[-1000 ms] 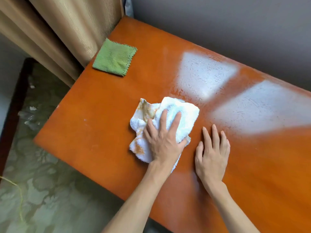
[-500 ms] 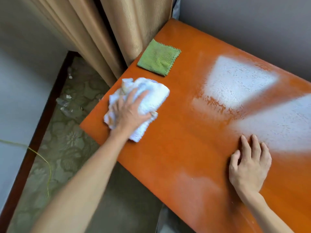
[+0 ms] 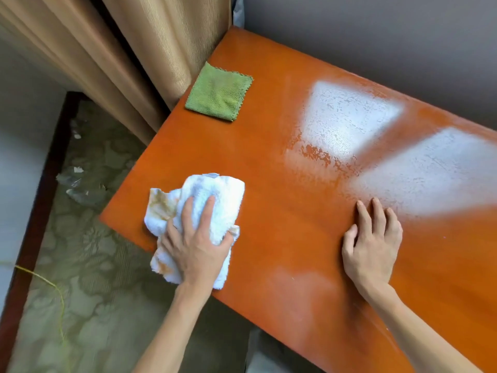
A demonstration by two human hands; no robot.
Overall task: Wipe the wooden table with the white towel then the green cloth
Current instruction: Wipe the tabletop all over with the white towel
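The orange-brown wooden table (image 3: 269,162) fills the middle and right of the head view. My left hand (image 3: 196,243) presses down on the bunched white towel (image 3: 215,195), which has orange-brown stains, at the table's near-left corner. Two fingers lie straight on top and the thumb hooks a fold at the towel's right side. Part of the towel hangs over the near edge. My right hand (image 3: 372,243) rests flat on the bare wood to the right. The green cloth (image 3: 219,94) lies spread out at the far-left edge, apart from both hands.
Beige curtains (image 3: 129,57) hang against the table's left edge beside the green cloth. A grey wall (image 3: 376,36) runs along the far side. Two bright light patches (image 3: 344,117) shine on the tabletop. Patterned floor (image 3: 80,265) with small debris lies below, left.
My left hand has dragged the white towel from beside the green cloth toward the near edge. My right hand stays flat on the wood.
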